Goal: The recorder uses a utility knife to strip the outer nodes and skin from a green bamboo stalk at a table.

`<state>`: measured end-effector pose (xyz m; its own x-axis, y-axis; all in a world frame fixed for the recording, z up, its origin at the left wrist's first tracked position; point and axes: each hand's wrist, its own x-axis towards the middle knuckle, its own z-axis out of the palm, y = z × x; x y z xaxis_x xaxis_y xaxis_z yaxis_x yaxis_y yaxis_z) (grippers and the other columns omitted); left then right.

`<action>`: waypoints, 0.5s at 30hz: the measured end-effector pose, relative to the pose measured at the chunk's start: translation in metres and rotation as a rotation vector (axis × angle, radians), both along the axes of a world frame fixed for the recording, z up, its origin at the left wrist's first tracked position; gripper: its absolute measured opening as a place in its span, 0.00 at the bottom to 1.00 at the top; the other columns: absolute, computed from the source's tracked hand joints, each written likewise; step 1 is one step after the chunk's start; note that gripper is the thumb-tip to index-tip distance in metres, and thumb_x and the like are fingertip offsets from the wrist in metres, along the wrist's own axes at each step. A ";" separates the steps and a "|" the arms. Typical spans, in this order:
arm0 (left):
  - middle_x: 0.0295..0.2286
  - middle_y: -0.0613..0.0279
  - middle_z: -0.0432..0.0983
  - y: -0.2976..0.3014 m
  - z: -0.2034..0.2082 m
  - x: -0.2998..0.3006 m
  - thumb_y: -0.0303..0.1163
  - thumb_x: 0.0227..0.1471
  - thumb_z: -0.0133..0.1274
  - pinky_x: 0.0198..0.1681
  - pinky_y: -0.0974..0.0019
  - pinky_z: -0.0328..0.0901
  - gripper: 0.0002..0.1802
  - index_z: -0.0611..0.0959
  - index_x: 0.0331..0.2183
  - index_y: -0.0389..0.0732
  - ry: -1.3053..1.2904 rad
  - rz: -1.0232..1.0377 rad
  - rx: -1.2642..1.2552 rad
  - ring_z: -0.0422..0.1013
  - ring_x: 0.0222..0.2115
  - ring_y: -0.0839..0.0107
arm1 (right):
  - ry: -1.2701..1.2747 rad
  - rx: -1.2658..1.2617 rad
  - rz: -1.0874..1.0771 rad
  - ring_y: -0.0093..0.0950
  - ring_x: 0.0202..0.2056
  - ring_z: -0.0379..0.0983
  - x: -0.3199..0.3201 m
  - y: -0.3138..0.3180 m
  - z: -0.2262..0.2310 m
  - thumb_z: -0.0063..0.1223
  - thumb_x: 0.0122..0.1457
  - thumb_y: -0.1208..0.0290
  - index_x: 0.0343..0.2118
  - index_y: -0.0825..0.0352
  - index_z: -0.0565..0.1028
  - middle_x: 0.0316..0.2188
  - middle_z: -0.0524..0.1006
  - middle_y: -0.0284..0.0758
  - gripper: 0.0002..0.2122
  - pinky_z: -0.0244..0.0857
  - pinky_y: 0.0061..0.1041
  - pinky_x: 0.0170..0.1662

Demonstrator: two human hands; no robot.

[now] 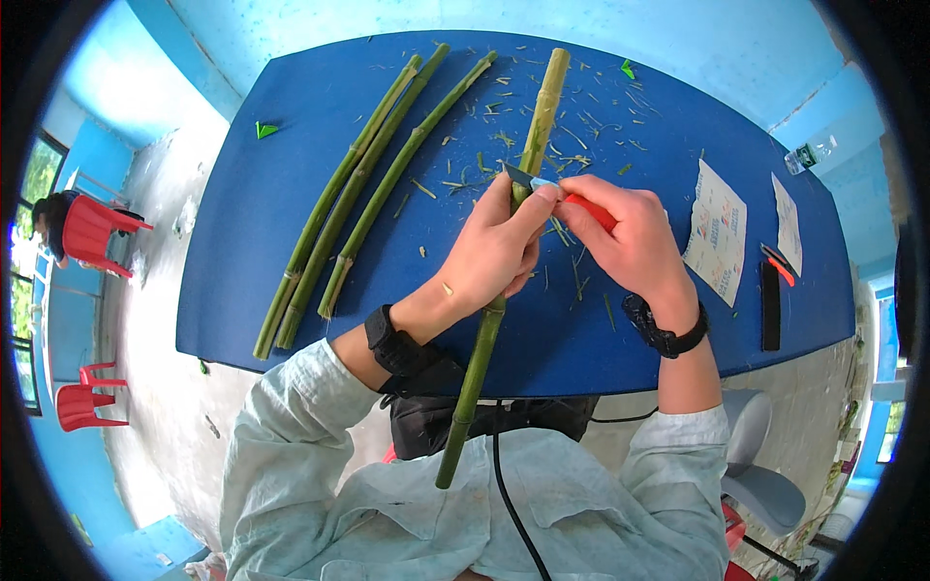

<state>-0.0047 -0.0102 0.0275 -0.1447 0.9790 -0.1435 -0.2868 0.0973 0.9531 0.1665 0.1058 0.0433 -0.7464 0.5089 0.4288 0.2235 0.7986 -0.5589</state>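
A long green bamboo-like stalk (475, 373) slants from above my lap up across the table, its far part pale where the skin is gone. Wrapped round its middle is my left hand (491, 240), the thumb up near the blade. My right hand (622, 232) grips a knife with a red handle (591, 210). The knife's dark blade (519, 175) lies across the stalk, just above my left fingers. Green and pale shavings (586, 126) are scattered round the stalk's far end.
Three more green stalks (363, 184) lie side by side on the blue table (242, 232). To the right are printed paper sheets (717, 232), a black strip (770, 305), an orange-and-black tool (781, 268) and a plastic bottle (810, 155). Red chairs (92, 229) stand at left.
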 end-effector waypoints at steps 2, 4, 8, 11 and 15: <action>0.18 0.68 0.66 0.001 -0.004 -0.001 0.51 0.76 0.49 0.12 0.70 0.57 0.22 0.70 0.41 0.40 0.049 0.019 -0.029 0.62 0.12 0.79 | -0.019 0.005 -0.009 0.43 0.27 0.82 0.000 -0.001 0.002 0.63 0.69 0.61 0.44 0.63 0.84 0.29 0.83 0.43 0.11 0.72 0.34 0.29; 0.18 0.68 0.66 0.000 -0.003 -0.001 0.52 0.76 0.48 0.12 0.69 0.58 0.23 0.70 0.40 0.40 0.092 0.029 -0.025 0.63 0.12 0.79 | -0.013 0.026 -0.017 0.43 0.28 0.82 -0.001 -0.003 0.002 0.63 0.69 0.60 0.43 0.63 0.84 0.29 0.84 0.43 0.11 0.72 0.34 0.29; 0.19 0.67 0.67 -0.001 -0.005 -0.001 0.52 0.76 0.47 0.12 0.68 0.59 0.24 0.71 0.41 0.39 0.149 0.048 -0.055 0.64 0.13 0.78 | 0.012 0.127 -0.077 0.43 0.28 0.83 -0.003 -0.008 -0.001 0.65 0.68 0.59 0.44 0.62 0.84 0.29 0.84 0.42 0.12 0.73 0.35 0.29; 0.22 0.66 0.68 -0.002 -0.001 0.001 0.53 0.76 0.47 0.12 0.67 0.60 0.24 0.72 0.42 0.39 0.155 0.068 -0.088 0.65 0.13 0.78 | 0.007 0.239 -0.128 0.43 0.28 0.83 -0.006 -0.012 -0.002 0.66 0.67 0.58 0.45 0.61 0.84 0.29 0.85 0.41 0.12 0.74 0.36 0.29; 0.24 0.65 0.69 -0.001 -0.001 0.000 0.54 0.75 0.48 0.12 0.67 0.61 0.25 0.74 0.43 0.39 0.106 0.100 -0.110 0.66 0.14 0.77 | -0.022 0.222 -0.157 0.43 0.27 0.83 -0.010 -0.011 -0.007 0.66 0.67 0.58 0.46 0.58 0.84 0.28 0.85 0.39 0.12 0.74 0.37 0.28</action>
<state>-0.0043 -0.0112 0.0266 -0.2606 0.9382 -0.2278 -0.1989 0.1788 0.9636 0.1561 0.0948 0.0363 -0.6762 0.5142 0.5276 0.3638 0.8558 -0.3677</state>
